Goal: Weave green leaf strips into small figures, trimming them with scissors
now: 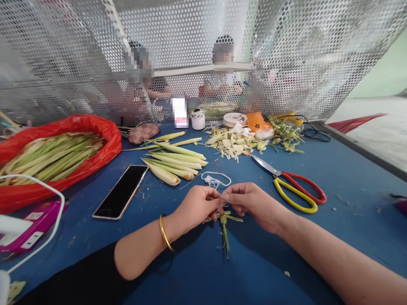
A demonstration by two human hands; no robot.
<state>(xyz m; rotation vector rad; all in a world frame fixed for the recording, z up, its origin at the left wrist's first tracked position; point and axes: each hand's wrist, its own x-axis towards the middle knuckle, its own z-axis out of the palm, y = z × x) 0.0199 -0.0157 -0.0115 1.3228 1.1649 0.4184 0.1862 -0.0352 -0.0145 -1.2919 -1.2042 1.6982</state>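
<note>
My left hand and my right hand meet at the middle of the blue table, fingertips pinched together. A thin white string lies bunched just beyond them, and a fine strand of it shows at their fingertips. Right below my fingers is a small braided figure of green corn husk, with strips sticking out to both sides and a tail pointing toward me. Part of it is hidden by my left fingers. Scissors with red and yellow handles lie open to the right. Several pale green corn husks lie behind my left hand.
At left are a red plastic bag of husks, a black-screened phone and a purple power strip with a white cable. Husk scraps, a tape roll and an orange packet lie behind. Two people sit beyond the perforated metal screen.
</note>
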